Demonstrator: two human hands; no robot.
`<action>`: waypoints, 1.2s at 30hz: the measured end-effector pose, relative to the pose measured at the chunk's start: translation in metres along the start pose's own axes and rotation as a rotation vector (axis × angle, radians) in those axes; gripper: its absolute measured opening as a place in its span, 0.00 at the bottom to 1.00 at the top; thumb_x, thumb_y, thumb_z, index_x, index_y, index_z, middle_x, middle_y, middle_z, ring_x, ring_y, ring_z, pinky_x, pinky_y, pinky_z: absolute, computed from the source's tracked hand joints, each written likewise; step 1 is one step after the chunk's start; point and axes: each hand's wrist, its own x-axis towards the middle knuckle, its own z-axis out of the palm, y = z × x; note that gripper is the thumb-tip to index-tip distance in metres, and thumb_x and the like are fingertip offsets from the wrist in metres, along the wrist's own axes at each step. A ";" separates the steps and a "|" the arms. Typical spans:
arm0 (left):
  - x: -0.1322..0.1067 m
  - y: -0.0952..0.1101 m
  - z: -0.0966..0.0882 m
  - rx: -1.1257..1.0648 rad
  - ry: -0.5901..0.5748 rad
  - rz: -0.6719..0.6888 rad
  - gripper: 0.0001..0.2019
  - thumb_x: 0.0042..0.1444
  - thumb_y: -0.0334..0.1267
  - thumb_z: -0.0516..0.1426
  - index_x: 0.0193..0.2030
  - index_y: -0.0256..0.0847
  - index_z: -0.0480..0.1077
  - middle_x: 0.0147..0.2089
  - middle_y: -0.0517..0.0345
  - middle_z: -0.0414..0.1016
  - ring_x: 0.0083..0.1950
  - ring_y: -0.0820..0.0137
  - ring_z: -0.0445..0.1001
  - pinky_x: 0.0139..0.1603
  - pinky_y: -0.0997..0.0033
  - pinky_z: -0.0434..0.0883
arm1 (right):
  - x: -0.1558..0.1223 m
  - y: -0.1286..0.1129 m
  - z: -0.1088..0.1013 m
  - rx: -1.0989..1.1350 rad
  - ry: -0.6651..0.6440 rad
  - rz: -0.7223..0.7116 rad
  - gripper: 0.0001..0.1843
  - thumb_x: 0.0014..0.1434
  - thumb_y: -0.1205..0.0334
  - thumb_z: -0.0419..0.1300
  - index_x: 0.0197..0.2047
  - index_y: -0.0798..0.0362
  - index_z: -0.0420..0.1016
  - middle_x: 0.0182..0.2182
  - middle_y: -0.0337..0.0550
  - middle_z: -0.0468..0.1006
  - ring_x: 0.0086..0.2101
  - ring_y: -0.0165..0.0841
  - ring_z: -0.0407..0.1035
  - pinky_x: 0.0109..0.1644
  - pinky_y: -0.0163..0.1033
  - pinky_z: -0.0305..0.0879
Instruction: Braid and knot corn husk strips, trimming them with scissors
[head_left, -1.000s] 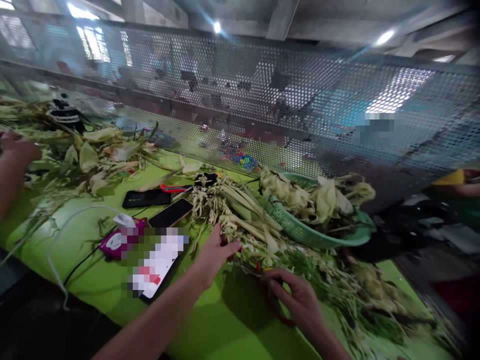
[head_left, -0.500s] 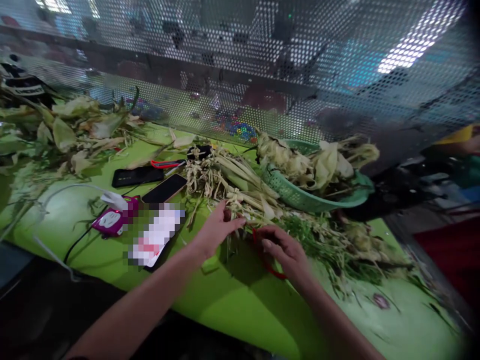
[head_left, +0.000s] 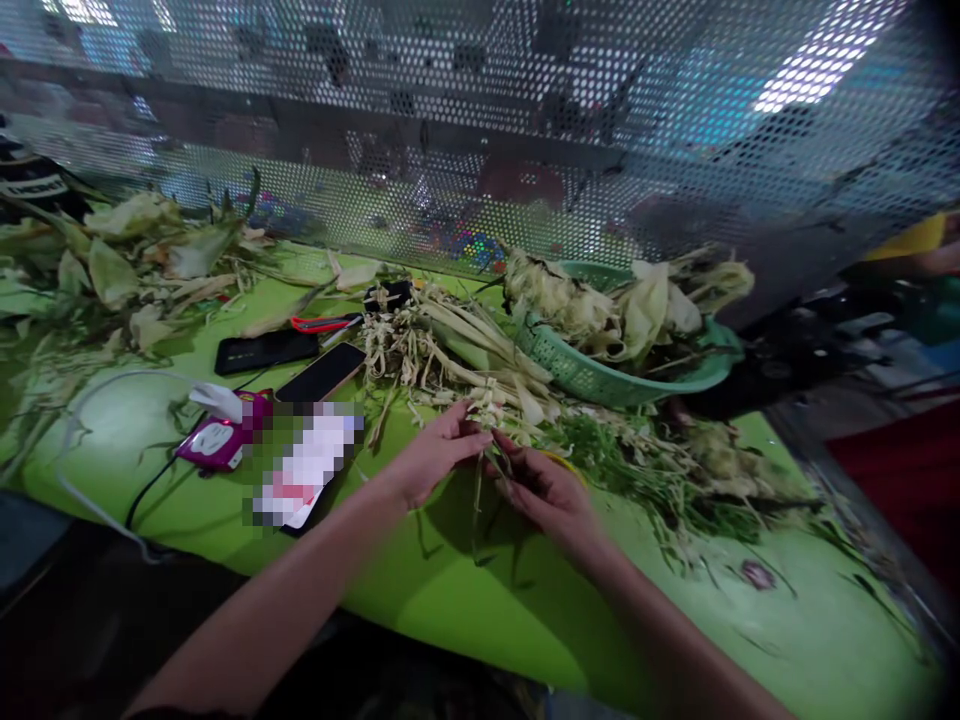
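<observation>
My left hand (head_left: 433, 456) pinches thin green plant stalks (head_left: 480, 490) that hang down over the green table (head_left: 465, 600). My right hand (head_left: 546, 492) meets it from the right, fingers closed around the same stalks. Both hands sit at the near edge of a pile of pale stalks and husks (head_left: 457, 360). A green plastic basket (head_left: 600, 375) full of husks stands just behind the pile.
Left of my hands lie a phone (head_left: 304, 475), a dark phone (head_left: 322, 372), a black case (head_left: 262, 351), a pink device (head_left: 217, 442) with a white cable, and red-handled scissors (head_left: 326, 323). More husks heap at the far left. A perforated metal screen (head_left: 525, 130) backs the table.
My right hand has moved left and up to meet the left hand. The red loop seen by the right hand earlier is no longer visible. Both hands now grip thin stalks lifted from the pile.
</observation>
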 end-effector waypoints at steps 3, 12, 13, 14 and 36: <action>0.000 0.001 0.001 0.034 0.019 -0.001 0.23 0.46 0.38 0.63 0.51 0.39 0.68 0.35 0.54 0.74 0.30 0.72 0.69 0.33 0.72 0.66 | -0.001 0.000 0.003 -0.009 0.031 0.028 0.11 0.58 0.53 0.57 0.32 0.52 0.70 0.26 0.40 0.72 0.29 0.33 0.66 0.33 0.36 0.63; 0.002 0.001 -0.006 0.262 0.093 0.077 0.10 0.46 0.40 0.63 0.31 0.38 0.69 0.27 0.61 0.65 0.28 0.75 0.61 0.29 0.75 0.59 | -0.003 0.003 -0.005 0.213 0.081 0.108 0.12 0.60 0.52 0.57 0.36 0.53 0.68 0.27 0.38 0.72 0.25 0.27 0.65 0.28 0.33 0.63; 0.002 0.001 -0.007 0.277 0.097 0.078 0.10 0.46 0.40 0.63 0.31 0.38 0.69 0.26 0.62 0.64 0.28 0.75 0.61 0.29 0.74 0.59 | -0.003 0.003 -0.005 0.223 0.079 0.109 0.12 0.60 0.52 0.56 0.36 0.53 0.69 0.27 0.38 0.72 0.25 0.27 0.65 0.28 0.33 0.63; 0.003 0.000 -0.008 0.287 0.106 0.079 0.10 0.46 0.39 0.63 0.31 0.38 0.69 0.26 0.62 0.64 0.28 0.76 0.61 0.30 0.75 0.59 | -0.003 0.002 -0.005 0.228 0.079 0.109 0.12 0.60 0.52 0.56 0.37 0.53 0.69 0.26 0.38 0.72 0.24 0.27 0.65 0.28 0.33 0.63; 0.001 0.002 -0.003 0.042 0.310 0.194 0.11 0.44 0.39 0.64 0.30 0.39 0.68 0.28 0.63 0.65 0.29 0.78 0.62 0.30 0.79 0.62 | 0.000 -0.011 -0.012 0.155 0.057 0.147 0.17 0.61 0.48 0.52 0.32 0.53 0.68 0.21 0.37 0.71 0.22 0.27 0.63 0.25 0.31 0.60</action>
